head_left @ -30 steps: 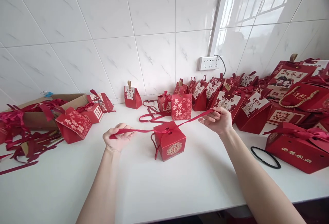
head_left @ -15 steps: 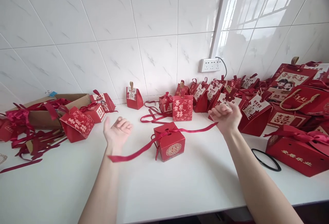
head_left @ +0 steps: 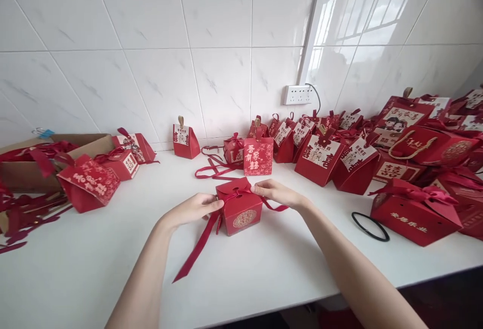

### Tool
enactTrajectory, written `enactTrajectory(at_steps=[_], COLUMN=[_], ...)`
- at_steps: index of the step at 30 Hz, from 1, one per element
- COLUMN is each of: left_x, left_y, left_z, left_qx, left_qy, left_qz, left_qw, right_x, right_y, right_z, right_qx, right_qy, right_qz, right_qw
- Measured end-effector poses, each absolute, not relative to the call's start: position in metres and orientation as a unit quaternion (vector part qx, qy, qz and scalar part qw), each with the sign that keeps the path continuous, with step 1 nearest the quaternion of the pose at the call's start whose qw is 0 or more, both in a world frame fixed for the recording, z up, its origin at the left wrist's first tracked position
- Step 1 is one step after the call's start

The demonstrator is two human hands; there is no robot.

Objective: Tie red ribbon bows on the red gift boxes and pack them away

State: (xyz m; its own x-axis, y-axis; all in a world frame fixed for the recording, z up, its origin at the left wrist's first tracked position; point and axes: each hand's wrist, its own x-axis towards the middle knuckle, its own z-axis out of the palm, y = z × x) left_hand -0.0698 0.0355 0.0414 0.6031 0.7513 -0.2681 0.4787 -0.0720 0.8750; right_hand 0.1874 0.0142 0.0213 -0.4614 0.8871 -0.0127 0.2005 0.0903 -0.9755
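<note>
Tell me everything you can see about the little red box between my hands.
The red box looks like thin card and sits upright on the white table. Its front carries a round gold emblem. A darker red ribbon crosses its folded-down top, with loose ends on both sides. Your left hand and right hand flank it; their exact grip is unclear.

Found one small red box [head_left: 242,206], closed on top and standing upright on the white tabletop [head_left: 279,273], with a round gold-toned emblem [head_left: 244,219] on the front face. Noted a flat red ribbon [head_left: 199,246] across the top, with a long tail slanting toward the near edge from the left side and a shorter visible length curving off right. Also observed a dark red cord [head_left: 219,225] hanging at the left side.
</note>
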Motion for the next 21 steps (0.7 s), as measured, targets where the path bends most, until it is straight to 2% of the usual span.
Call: enactTrajectory(at_steps=[5, 10, 17, 21], left_x=[-0.069, -0.070, -0.065, -0.063], left_y=[0.042, 0.048, 0.049, 0.048], left_z=[0.033, 0.019, 0.008, 0.012], left_qx=[0.692, 0.646, 0.601, 0.604], left_qy=[0.373, 0.324, 0.296, 0.305], left_qz=[0.150, 0.189, 0.228, 0.219], left_qw=[0.600, 0.665, 0.706, 0.703], right_x=[0.189, 0.196, 0.207, 0.211], right_y=[0.015, 0.019, 0.018, 0.012], right_z=[0.018, 0.016, 0.018, 0.029], right_qx=[-0.365, -0.355, -0.404, -0.373], right_qy=[-0.616, -0.605, -0.610, -0.643], right_qz=[0.604, 0.617, 0.608, 0.605], right_qw=[0.349, 0.355, 0.309, 0.286])
